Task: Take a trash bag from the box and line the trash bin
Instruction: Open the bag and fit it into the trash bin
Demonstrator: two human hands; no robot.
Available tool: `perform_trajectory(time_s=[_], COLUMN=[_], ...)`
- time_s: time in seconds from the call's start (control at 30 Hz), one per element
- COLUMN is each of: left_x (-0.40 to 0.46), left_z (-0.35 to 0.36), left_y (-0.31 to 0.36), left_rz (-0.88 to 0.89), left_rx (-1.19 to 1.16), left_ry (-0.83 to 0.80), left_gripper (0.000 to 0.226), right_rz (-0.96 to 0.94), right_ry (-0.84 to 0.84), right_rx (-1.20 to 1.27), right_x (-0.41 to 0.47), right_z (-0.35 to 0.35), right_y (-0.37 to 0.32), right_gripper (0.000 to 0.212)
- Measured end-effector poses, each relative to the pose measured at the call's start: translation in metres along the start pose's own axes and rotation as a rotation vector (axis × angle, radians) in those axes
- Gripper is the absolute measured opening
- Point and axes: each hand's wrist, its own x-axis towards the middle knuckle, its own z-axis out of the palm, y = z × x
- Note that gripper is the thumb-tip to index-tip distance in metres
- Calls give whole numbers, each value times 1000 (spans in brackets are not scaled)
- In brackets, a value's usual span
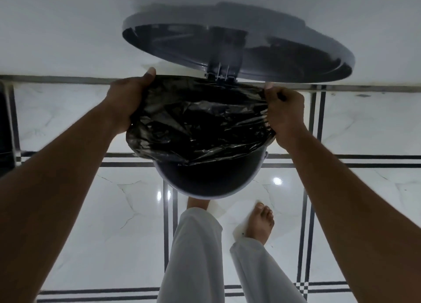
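Observation:
A round grey trash bin (205, 184) stands on the floor below me, its lid (262, 49) swung up and open against the wall. A black trash bag (200, 125) is stretched over the far part of the bin's mouth. My left hand (127, 99) grips the bag's left edge. On the opposite side, my right hand (284, 115) pinches the bag's right edge. The near part of the bin's rim is bare. The box is not in view.
White wall (68, 29) rises right behind the bin. Glossy white marble floor (114, 211) with dark inlay lines surrounds it. My left foot sits at the bin's base; my bare right foot (260, 223) stands beside it. A dark object (4, 131) is at the left edge.

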Motion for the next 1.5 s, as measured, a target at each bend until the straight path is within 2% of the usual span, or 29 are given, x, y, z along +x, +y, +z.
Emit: perform_trajectory(time_s=[0.07, 0.13, 0.2, 0.27, 0.43, 0.5, 0.6, 0.67, 0.73, 0.8, 0.83, 0.87, 0.93, 0.97, 1.03, 1.17, 1.3, 1.37, 1.43, 1.5], left_x=[7, 14, 17, 16, 7, -1, -16, -26, -38, -42, -42, -40, -37, -36, -30, -11, 4, 7, 12, 12], left_z=[1, 5, 9, 10, -7, -16, -31, -40, -43, -46, -48, -48, -45, -42, -35, -23, -8, -2, 5, 7], left_y=[4, 5, 1, -6, -13, -23, -37, -43, -43, -35, -31, -26, -19, -15, -7, 4, 2, -1, 1, 3], left_rz=[-25, -14, -17, -77, -172, -245, -394, -382, -349, -251, -202, -156, -68, -51, -74, -177, -262, -267, -288, -292], left_rx=[-20, 31, 183, 361, 555, 598, 353, 214, 210, 227, 238, 252, 199, 121, -22, -63, -19, 23, 18, 7], left_ry=[-61, -40, 36, 20, -20, -85, -234, -362, -444, -466, -435, -393, -293, -254, -218, -193, -58, -40, -61, -102], left_gripper=[60, 51, 39, 35, 38, 42, 60, 63, 64, 61, 60, 61, 59, 48, 34, 34, 19, 16, 25, 13], right_rz=[140, 150, 145, 224, 413, 476, 557, 595, 606, 553, 498, 418, 291, 280, 332, 362, 303, 310, 344, 384], right_ry=[39, 41, 2, -59, -124, -139, -139, -149, -190, -253, -268, -266, -218, -192, -177, -72, -35, -46, -69, -128], right_rx=[142, 76, -29, -28, 44, 72, 87, 112, 179, 247, 233, 198, 100, 91, 151, 223, 183, 146, 137, 153], right_x=[7, 8, 5, 1, -13, -21, -31, -35, -36, -33, -31, -29, -26, -24, -17, -2, -3, -4, -3, -4], right_z=[3, 3, 2, 1, -12, -21, -28, -29, -31, -35, -35, -36, -33, -31, -26, -15, -6, -2, -1, -3], right_y=[5, 8, 10, 10, 8, 10, 18, 22, 20, 11, 4, -2, -10, -14, -15, -11, -5, -6, -9, -13], right_gripper=[42, 41, 43, 38, 31, 37, 32, 32, 35, 54, 61, 60, 40, 33, 26, 14, 34, 43, 36, 23])
